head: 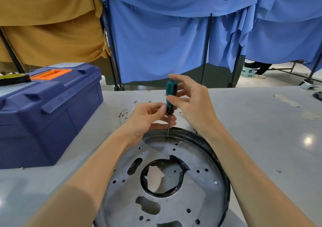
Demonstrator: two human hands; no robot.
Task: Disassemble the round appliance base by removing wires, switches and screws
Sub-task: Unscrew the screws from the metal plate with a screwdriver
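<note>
The grey worktop fills the lower part of the view, and a big blue toolbox sits on its left side. The round base lies flat on the worktop right in front of the person. It looks mostly bare: a shiny metal plate with a black rim and many empty holes, some round and some long. I see no switch on it and no wire fixed to it, so I think most of the taking apart is done. A ring of black tape lines the big hole in the middle (it is torn and curled on one side).

The right hand holds the top of the screwdriver, with thumb and fingers pinched round the green handle. The left hand pinches the black lower end of the same handle, with its other fingers curled near the thin metal shaft. The screwdriver stands straight up, and its tip sits on a small screw near the far rim of the base. So the step in hand seems to be turning this screw out.

A little bunch of thin wires lies on the worktop just past the left hand, apart from the base. They look like wires already taken off. One small silver dot on the right side of the plate may be one more screw to take out, but it is too small to be sure.
</note>
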